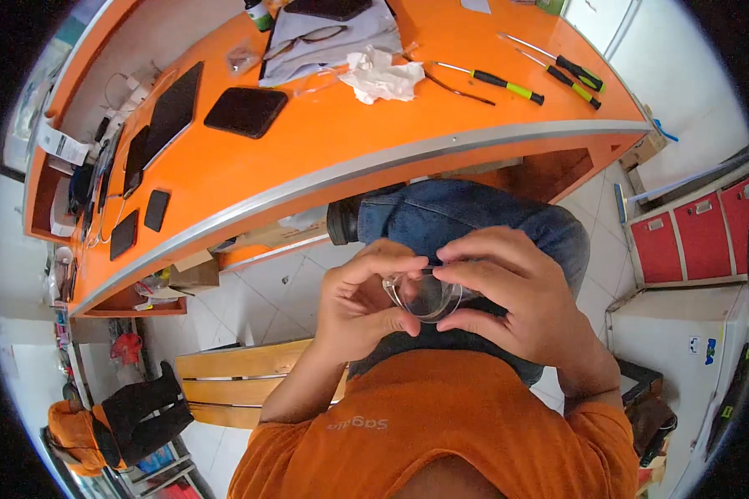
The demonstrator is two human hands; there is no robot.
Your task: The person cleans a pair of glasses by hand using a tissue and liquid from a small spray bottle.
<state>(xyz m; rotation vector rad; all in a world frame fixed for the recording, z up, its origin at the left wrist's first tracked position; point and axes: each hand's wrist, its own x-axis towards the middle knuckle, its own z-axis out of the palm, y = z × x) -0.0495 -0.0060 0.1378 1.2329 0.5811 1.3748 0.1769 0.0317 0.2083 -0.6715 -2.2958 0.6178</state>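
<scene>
Above my lap, both hands hold a small round clear object (429, 294), perhaps a lens or a plastic cup; its exact kind cannot be told. My left hand (371, 293) grips its left side, with thumb and index finger near the rim. Fingers and thumb of my right hand (505, 287) hold the opposite side. On the orange desk (349, 134) beyond lie a crumpled white tissue (381, 75), several screwdrivers (509, 86) with black and green handles, a thin dark eyeglass temple (455, 90) and a pair of eyeglasses (312, 38) on a white cloth (374, 31).
Phones and a black tablet (175, 112) lie at the desk's left. The desk's metal edge (362, 163) curves in front of my knees. A slatted wooden bench (243, 390) stands at left, where another person (81, 436) is partly visible. Red drawers (699, 237) are at right.
</scene>
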